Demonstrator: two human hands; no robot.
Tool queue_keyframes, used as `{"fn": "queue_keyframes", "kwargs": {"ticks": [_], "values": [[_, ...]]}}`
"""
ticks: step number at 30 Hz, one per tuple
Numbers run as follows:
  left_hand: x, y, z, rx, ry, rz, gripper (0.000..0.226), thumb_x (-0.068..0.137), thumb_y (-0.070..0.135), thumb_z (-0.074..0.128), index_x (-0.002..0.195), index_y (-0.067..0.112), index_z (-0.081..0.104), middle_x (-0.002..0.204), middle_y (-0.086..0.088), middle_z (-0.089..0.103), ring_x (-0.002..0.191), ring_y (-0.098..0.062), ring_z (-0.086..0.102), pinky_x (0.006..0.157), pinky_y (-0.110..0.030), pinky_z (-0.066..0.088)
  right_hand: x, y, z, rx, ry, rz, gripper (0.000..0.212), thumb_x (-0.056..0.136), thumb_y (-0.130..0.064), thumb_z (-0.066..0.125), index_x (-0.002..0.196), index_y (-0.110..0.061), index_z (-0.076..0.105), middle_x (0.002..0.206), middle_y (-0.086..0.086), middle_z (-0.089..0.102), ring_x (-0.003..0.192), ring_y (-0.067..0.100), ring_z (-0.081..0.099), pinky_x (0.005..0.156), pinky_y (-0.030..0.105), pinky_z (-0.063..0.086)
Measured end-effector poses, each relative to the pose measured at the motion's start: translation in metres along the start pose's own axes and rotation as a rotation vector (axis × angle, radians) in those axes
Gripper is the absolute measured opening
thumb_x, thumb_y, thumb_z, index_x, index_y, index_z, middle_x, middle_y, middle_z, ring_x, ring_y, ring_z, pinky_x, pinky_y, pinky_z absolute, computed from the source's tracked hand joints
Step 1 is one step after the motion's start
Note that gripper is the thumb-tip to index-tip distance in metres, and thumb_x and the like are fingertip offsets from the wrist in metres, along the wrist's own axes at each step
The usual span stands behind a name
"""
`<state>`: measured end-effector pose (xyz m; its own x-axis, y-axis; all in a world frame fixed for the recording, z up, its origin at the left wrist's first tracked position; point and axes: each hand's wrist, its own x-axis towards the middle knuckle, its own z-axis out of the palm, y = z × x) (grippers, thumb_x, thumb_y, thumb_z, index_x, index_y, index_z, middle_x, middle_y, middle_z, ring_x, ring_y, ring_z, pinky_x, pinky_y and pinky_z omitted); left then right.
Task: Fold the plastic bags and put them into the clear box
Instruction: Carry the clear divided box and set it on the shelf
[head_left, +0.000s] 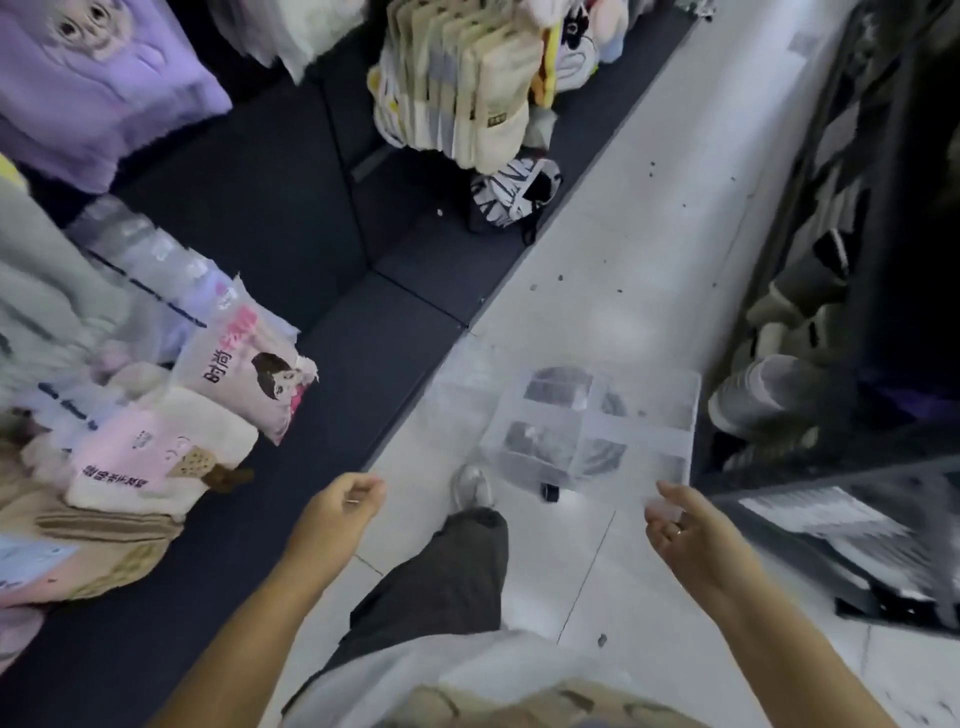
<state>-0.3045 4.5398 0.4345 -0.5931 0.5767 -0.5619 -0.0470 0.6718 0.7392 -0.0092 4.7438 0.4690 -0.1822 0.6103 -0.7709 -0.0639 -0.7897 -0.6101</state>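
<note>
in the head view, the clear box (587, 426) sits on the pale floor (623, 291) just ahead of your shoe (471, 486). dark shapes show through its walls. a filmy plastic bag (457, 379) seems to lie against the box's left side, though blur leaves that unsure. your left hand (343, 499) hangs left of the box, loosely curled on nothing visible. your right hand (680, 525) is spread open by the box's near right corner. flatten the bag and press the air out before creasing. a dark rack (831, 291) crowds the box's right, a dark mat (291, 249) edges its left, and bare floor lies beyond.
</note>
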Motion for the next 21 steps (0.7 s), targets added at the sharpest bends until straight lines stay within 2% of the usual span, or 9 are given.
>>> {"fn": "queue_keyframes", "kwargs": {"ticks": [2, 5, 7, 9, 11, 13, 18, 21], "values": [[0.04, 0.013, 0.004, -0.035, 0.057, -0.032, 0.009, 0.092, 0.034, 0.058, 0.096, 0.031, 0.064, 0.099, 0.01, 0.066, 0.093, -0.006, 0.061, 0.072, -0.024, 0.045, 0.044, -0.033, 0.029, -0.042, -0.031, 0.006, 0.02, 0.088, -0.014, 0.061, 0.106, -0.008, 0.056, 0.097, 0.005, 0.053, 0.077, 0.015, 0.055, 0.055, 0.015, 0.052], [0.101, 0.039, 0.01, -0.092, 0.091, -0.085, 0.007, 0.092, 0.032, 0.058, 0.094, 0.031, 0.064, 0.099, 0.007, 0.068, 0.095, -0.013, 0.063, 0.083, -0.034, 0.05, 0.1, -0.078, 0.074, -0.091, -0.079, 0.013, 0.011, 0.083, -0.013, 0.062, 0.092, -0.01, 0.057, 0.096, 0.005, 0.051, 0.078, 0.016, 0.052, 0.058, 0.017, 0.052], [0.139, 0.063, 0.012, -0.113, 0.106, -0.104, 0.006, 0.092, 0.032, 0.058, 0.092, 0.033, 0.064, 0.098, 0.008, 0.068, 0.095, -0.013, 0.064, 0.087, -0.037, 0.051, 0.132, -0.108, 0.101, -0.14, -0.082, 0.024, 0.007, 0.088, -0.013, 0.059, 0.094, -0.009, 0.058, 0.101, 0.009, 0.053, 0.08, 0.018, 0.054, 0.065, 0.023, 0.051], [0.176, 0.092, 0.012, -0.13, 0.116, -0.085, 0.007, 0.091, 0.033, 0.058, 0.09, 0.035, 0.065, 0.098, 0.01, 0.068, 0.094, -0.012, 0.064, 0.083, -0.032, 0.05, 0.16, -0.137, 0.126, -0.175, -0.108, 0.036, 0.011, 0.091, -0.014, 0.057, 0.099, -0.007, 0.056, 0.095, 0.011, 0.054, 0.072, 0.017, 0.054, 0.062, 0.022, 0.05], [0.208, 0.122, 0.01, -0.152, 0.145, -0.051, 0.008, 0.091, 0.033, 0.059, 0.087, 0.036, 0.065, 0.096, 0.011, 0.068, 0.093, -0.009, 0.064, 0.076, -0.024, 0.047, 0.181, -0.163, 0.151, -0.199, -0.158, 0.065, 0.018, 0.091, -0.016, 0.056, 0.107, -0.007, 0.052, 0.079, 0.01, 0.055, 0.06, 0.016, 0.053, 0.054, 0.022, 0.05], [0.233, 0.146, 0.007, -0.153, 0.182, -0.026, 0.007, 0.09, 0.036, 0.058, 0.088, 0.037, 0.064, 0.095, 0.012, 0.068, 0.09, -0.006, 0.064, 0.07, -0.019, 0.043, 0.199, -0.184, 0.176, -0.232, -0.164, 0.086, 0.024, 0.092, -0.017, 0.054, 0.113, -0.005, 0.05, 0.073, 0.009, 0.052, 0.059, 0.017, 0.05, 0.059, 0.024, 0.047], [0.279, 0.163, 0.004, -0.216, 0.258, -0.063, 0.012, 0.091, 0.038, 0.057, 0.097, 0.031, 0.064, 0.099, 0.011, 0.067, 0.095, -0.007, 0.062, 0.072, -0.02, 0.042, 0.259, -0.214, 0.236, -0.358, -0.21, 0.134, 0.029, 0.094, -0.017, 0.053, 0.117, -0.002, 0.058, 0.078, 0.006, 0.054, 0.068, 0.014, 0.052, 0.067, 0.022, 0.046], [0.303, 0.154, 0.002, -0.234, 0.31, -0.128, 0.006, 0.091, 0.036, 0.057, 0.091, 0.034, 0.063, 0.095, 0.012, 0.066, 0.092, -0.008, 0.062, 0.071, -0.021, 0.042, 0.308, -0.216, 0.273, -0.474, -0.229, 0.137, 0.016, 0.094, -0.016, 0.053, 0.107, -0.006, 0.055, 0.065, 0.001, 0.057, 0.053, 0.01, 0.057, 0.054, 0.02, 0.046]]}}
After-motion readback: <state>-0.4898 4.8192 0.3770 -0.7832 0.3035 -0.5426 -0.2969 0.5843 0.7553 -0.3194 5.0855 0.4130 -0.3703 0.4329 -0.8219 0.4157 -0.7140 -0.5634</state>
